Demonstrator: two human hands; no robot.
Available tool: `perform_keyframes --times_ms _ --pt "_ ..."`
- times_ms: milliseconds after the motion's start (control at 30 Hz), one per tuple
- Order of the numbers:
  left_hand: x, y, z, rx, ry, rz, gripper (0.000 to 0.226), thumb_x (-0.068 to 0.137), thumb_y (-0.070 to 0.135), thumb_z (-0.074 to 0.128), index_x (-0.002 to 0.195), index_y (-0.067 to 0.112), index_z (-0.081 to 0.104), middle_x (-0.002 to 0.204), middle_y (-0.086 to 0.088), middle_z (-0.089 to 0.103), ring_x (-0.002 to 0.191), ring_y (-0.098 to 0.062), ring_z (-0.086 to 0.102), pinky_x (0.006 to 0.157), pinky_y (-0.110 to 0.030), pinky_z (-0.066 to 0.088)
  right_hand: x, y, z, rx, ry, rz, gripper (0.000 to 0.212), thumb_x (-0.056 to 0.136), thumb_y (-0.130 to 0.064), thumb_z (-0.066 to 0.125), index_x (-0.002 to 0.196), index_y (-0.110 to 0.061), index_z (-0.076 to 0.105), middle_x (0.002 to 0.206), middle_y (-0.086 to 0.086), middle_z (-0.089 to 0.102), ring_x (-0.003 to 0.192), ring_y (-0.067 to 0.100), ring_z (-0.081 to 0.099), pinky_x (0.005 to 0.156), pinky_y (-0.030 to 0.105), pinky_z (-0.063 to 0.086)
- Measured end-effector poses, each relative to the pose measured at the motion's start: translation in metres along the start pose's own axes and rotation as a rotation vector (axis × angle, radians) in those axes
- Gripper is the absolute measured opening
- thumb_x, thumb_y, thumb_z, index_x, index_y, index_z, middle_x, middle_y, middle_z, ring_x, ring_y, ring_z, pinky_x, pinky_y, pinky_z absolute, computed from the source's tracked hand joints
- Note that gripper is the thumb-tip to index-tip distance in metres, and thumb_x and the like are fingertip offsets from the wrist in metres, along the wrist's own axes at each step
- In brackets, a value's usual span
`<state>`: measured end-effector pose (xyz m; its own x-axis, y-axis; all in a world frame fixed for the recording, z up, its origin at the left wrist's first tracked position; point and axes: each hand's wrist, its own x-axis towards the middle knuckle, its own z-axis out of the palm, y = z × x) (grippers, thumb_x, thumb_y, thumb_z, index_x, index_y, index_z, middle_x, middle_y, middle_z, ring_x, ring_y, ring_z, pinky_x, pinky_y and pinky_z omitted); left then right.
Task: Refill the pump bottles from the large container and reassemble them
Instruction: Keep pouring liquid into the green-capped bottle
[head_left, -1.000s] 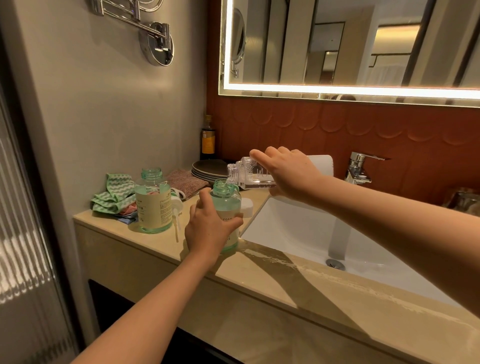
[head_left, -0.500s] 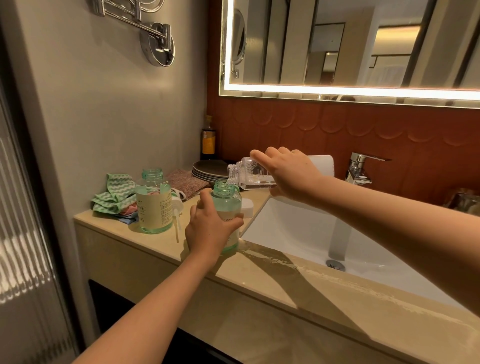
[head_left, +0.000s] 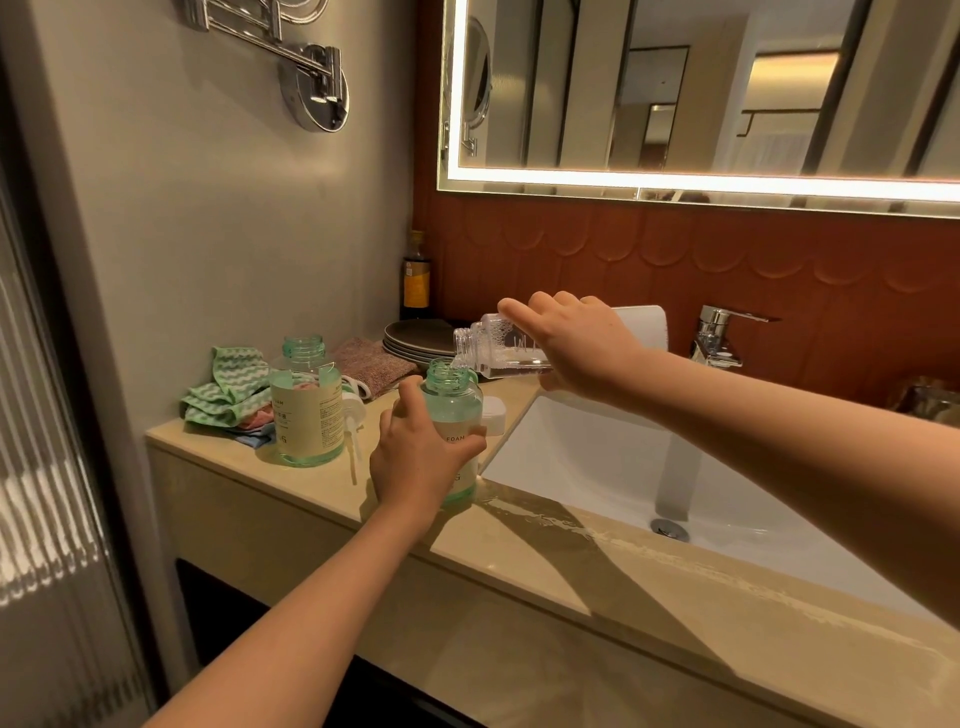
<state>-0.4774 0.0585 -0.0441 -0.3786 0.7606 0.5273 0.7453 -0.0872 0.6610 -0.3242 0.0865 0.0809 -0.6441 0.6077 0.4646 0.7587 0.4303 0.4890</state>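
Two hands work at the bench (head_left: 571, 597) beside the sink (head_left: 597, 457) edge: right hand (head_left: 582, 348) fingers grasp the tipped clear container (head_left: 493, 348) above the open pump bottle (head_left: 452, 400), which the left hand (head_left: 415, 462) fingers clasp, evidently refilling; next, righting it and fitting the loose pump (head_left: 355, 410), with room along the front edge.

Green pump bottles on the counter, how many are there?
2. One bottle stands uncapped at the left, by the folded cloths. The other bottle is gripped by the left hand beside the sink, under the clear container tilted by the right hand.
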Motion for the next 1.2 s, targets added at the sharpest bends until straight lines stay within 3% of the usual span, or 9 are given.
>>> perform_keyframes --times_ms 1200 --pt "-0.0009 0.0015 -0.0011 0.001 -0.004 -0.004 0.081 0.072 0.047 0.071 0.131 0.020 0.023 0.126 -0.008 0.051 0.114 -0.026 0.047 0.076 -0.038 0.049 0.0033 0.0002 -0.0018 -0.041 -0.004 -0.023 0.074 0.086 -0.016 0.063 0.145 -0.020 0.019 0.120 0.010 0.049 0.097 0.020 0.045 0.080 0.030 0.038"
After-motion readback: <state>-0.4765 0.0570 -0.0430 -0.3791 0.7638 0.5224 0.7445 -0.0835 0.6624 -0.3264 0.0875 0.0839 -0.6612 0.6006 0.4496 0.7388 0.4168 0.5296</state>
